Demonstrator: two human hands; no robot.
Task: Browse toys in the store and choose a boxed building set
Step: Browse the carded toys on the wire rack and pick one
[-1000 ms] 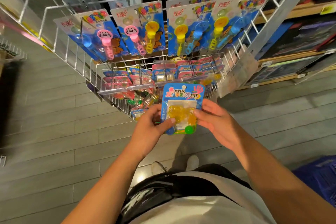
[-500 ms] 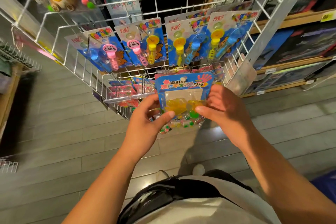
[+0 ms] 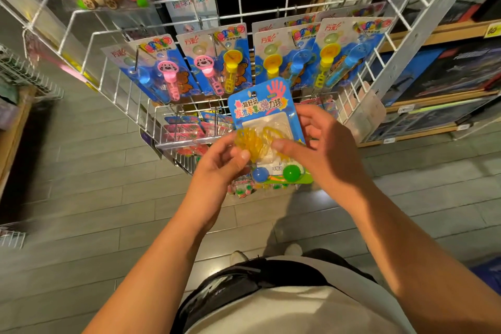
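The left hand point(image 3: 219, 163) at 9 o'clock and right hand point(image 3: 322, 144) at 3 o'clock pinch a flat blue blister card point(image 3: 264, 114) of yellow sticky toys; it looks light, bendy, best held by its edges

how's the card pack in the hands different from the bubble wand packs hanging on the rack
The held pack is gripped by the left hand and right hand; the bubble wand packs hang from hooks on the wire rack.
The held pack shows a yellow jelly toy with a blue and a green ball; the bubble wand packs show pink, yellow and blue wands.
Both have blue backing cards with clear blisters.
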